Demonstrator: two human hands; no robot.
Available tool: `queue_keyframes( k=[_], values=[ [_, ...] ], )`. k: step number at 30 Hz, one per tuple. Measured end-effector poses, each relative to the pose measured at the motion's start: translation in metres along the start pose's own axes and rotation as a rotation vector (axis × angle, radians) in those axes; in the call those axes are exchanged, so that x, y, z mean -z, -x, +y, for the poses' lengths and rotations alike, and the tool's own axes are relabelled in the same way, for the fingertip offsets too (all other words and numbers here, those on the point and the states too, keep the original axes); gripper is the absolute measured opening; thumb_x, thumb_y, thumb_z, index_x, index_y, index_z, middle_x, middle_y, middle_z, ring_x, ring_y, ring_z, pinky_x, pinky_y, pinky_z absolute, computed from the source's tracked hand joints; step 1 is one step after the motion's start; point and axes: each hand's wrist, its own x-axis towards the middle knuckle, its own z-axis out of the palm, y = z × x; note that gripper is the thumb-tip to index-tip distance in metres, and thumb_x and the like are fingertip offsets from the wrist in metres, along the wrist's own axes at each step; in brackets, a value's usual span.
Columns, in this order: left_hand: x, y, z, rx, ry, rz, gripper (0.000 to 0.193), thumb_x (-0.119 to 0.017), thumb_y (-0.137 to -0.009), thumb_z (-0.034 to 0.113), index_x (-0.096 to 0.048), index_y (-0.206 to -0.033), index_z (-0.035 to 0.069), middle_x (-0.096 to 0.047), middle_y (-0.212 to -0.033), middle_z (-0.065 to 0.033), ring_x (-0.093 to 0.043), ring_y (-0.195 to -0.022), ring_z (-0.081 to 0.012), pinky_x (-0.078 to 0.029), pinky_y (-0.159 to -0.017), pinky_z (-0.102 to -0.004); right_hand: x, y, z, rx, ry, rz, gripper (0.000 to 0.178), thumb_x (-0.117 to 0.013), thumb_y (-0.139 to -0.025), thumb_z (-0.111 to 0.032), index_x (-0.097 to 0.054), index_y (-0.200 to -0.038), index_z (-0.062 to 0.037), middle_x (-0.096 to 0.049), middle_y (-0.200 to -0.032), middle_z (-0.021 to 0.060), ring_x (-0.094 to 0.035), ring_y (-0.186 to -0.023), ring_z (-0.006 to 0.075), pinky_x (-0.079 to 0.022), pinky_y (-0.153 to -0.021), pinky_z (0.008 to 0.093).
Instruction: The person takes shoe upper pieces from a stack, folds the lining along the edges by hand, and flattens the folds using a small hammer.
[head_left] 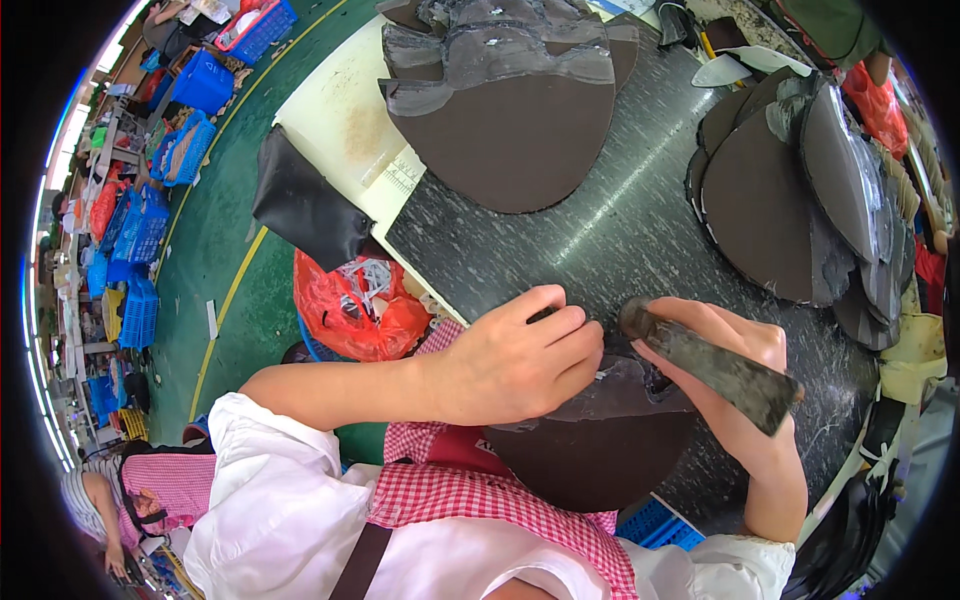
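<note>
A dark brown rounded leather-like piece [600, 455] lies at the table's near edge, against my apron. Its far edge is grey and creased. My left hand [525, 355] is closed at that edge, with the fingers curled and pressed together; the fingertips are partly hidden. Just to the right, my right hand [715, 335] is closed round a hammer [715, 365]. The hammer's dark worn metal head lies above the hand, its round end toward my left hand. Its handle is hidden.
Similar dark pieces form a stack [505, 140] at the far side and another stack [775, 215] at right. A black flap [310, 200] hangs over the left table edge, above a red plastic bag [360, 310]. Blue crates [140, 225] line the green floor. Another person [165, 490] is at lower left.
</note>
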Motion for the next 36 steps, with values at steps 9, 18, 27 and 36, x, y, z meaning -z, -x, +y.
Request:
queue_keyframes(
  k=[9, 18, 27, 36],
  values=[
    [-0.014, -0.049, -0.055, -0.504, 0.088, -0.084, 0.017, -0.064, -0.07, 0.014, -0.062, -0.079, 0.0, -0.054, -0.088, -0.0062, -0.053, -0.07, -0.0185, -0.046, -0.062, -0.0289, 0.013, 0.026, 0.009, -0.172, 0.037, 0.234, 0.026, -0.078, -0.078, -0.002, -0.069, -0.102, -0.0004, -0.072, -0.087, 0.0117, -0.071, -0.076, 0.0175, -0.054, -0.067, 0.0285],
    [-0.02, -0.045, -0.069, -0.197, 0.518, -0.036, 0.022, -0.077, -0.079, 0.015, -0.069, -0.097, 0.007, -0.064, -0.099, -0.0038, -0.06, -0.086, -0.0224, -0.045, -0.083, -0.0383, 0.009, 0.028, 0.008, -0.154, 0.023, 0.235, 0.024, -0.08, -0.077, -0.006, -0.07, -0.098, -0.0033, -0.072, -0.086, 0.0127, -0.071, -0.07, 0.0231, -0.053, -0.066, 0.0305],
    [-0.014, -0.041, -0.054, -0.352, 0.166, 0.0, 0.017, -0.071, -0.068, 0.013, -0.071, -0.083, 0.004, -0.065, -0.095, -0.004, -0.06, -0.082, -0.0186, -0.05, -0.078, -0.036, 0.015, 0.006, 0.01, -0.096, 0.024, 0.032, 0.027, -0.082, -0.073, -0.003, -0.07, -0.097, 0.0002, -0.073, -0.085, 0.0127, -0.072, -0.073, 0.0234, -0.055, -0.066, 0.0299],
    [-0.008, -0.034, -0.054, 0.016, 0.433, -0.033, 0.02, -0.077, -0.074, 0.011, -0.072, -0.092, 0.008, -0.064, -0.097, -0.0042, -0.06, -0.089, -0.0206, -0.042, -0.09, -0.0391, 0.014, 0.001, 0.011, -0.146, 0.071, -0.1, 0.027, -0.081, -0.074, -0.004, -0.069, -0.098, 0.0005, -0.072, -0.085, 0.0141, -0.072, -0.071, 0.0252, -0.054, -0.066, 0.0311]
  ],
)
